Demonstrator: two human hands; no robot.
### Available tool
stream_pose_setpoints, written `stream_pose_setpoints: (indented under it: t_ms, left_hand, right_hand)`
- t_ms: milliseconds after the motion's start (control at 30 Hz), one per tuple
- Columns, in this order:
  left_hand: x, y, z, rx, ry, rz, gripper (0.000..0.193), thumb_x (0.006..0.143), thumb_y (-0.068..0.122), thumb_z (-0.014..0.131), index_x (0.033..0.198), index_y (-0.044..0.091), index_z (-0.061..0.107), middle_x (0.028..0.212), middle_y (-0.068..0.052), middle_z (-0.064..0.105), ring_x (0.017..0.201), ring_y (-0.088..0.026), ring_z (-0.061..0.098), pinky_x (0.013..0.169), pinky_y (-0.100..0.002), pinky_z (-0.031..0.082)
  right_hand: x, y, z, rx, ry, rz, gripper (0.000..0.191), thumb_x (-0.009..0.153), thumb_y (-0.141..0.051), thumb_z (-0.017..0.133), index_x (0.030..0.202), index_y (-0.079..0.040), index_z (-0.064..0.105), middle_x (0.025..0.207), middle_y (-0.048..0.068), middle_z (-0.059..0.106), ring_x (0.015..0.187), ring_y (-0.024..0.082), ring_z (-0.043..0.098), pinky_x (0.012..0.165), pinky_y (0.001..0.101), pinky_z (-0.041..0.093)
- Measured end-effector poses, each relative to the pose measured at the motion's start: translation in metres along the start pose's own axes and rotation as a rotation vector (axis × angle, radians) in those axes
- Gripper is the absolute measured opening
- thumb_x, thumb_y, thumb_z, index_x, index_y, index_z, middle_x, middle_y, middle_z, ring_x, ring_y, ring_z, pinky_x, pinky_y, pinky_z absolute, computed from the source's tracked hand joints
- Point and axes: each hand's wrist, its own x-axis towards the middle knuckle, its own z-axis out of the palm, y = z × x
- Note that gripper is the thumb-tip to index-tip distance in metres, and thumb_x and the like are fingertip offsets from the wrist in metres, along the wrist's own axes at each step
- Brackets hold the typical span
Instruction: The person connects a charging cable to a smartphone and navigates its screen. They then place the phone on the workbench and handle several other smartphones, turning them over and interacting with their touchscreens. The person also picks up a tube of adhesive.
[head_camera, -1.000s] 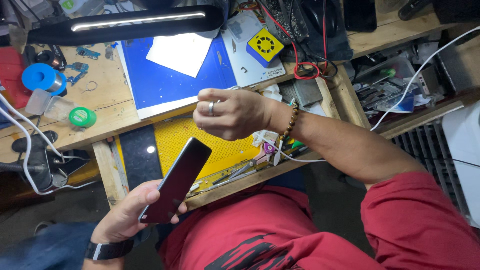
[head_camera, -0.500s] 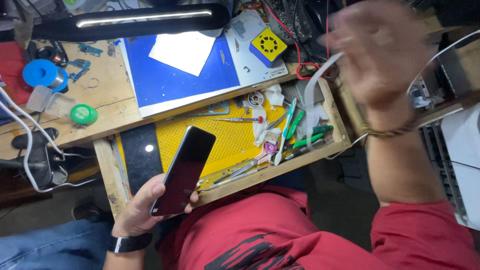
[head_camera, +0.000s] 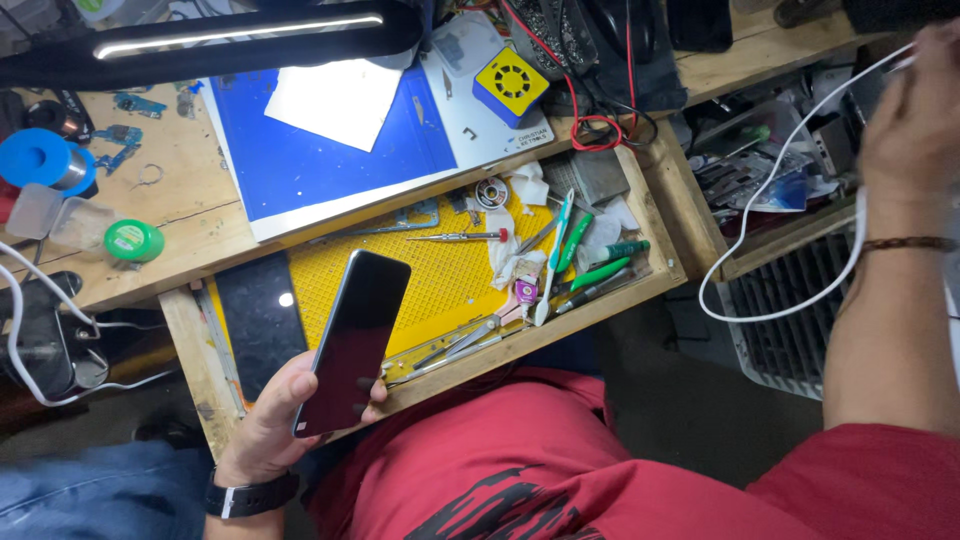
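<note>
The right hand (head_camera: 915, 110) has swung away from over the open drawer (head_camera: 655, 240) and is now out at the far right, blurred, fingers closed on a white cable (head_camera: 770, 190) that loops down past the drawer's end. The left hand (head_camera: 285, 415) has kept its grip on the dark phone (head_camera: 352, 340), screen up, at the drawer's front edge above the yellow mat (head_camera: 440, 280). So the hands are well apart, each holding its own thing; the tools on the mat lie untouched, below the blue sheet (head_camera: 320, 160) on the tabletop (head_camera: 170, 200).
</note>
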Motion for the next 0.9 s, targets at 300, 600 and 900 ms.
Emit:
stream_pose_setpoints:
  t_ms: [300,600,900]
  left_hand:
    - [0.003,0.002,0.007,-0.078,-0.033,-0.004,0.084,0.082,0.056,0.078,0.133,-0.008,0.057,0.106,-0.019,0.073,0.086,-0.02,0.074,0.073,-0.029,0.061]
    - [0.008,0.006,0.007,-0.069,-0.111,-0.066,0.08,0.084,0.055,0.079,0.128,-0.009,0.059,0.108,-0.019,0.073,0.088,-0.021,0.073,0.074,-0.029,0.059]
    - [0.024,0.02,0.018,0.09,-0.043,-0.142,0.067,0.082,0.048,0.076,0.122,-0.004,0.065,0.098,-0.013,0.075,0.085,-0.017,0.071,0.075,-0.027,0.059]
  right_hand:
    - [-0.033,-0.021,0.036,0.163,-0.43,0.313,0.033,0.096,0.004,0.069,0.129,0.002,0.071,0.117,0.024,0.069,0.105,0.036,0.071,0.092,0.0415,0.054]
    - [-0.002,-0.092,-0.027,-0.11,-0.509,0.4,0.039,0.106,-0.019,0.079,0.138,-0.004,0.064,0.109,0.023,0.073,0.101,0.036,0.072,0.087,0.0464,0.055]
    - [0.005,-0.291,-0.078,0.807,-0.608,-0.667,0.071,0.08,-0.016,0.085,0.142,0.0,0.054,0.146,0.021,0.053,0.134,0.037,0.053,0.112,0.046,0.044]
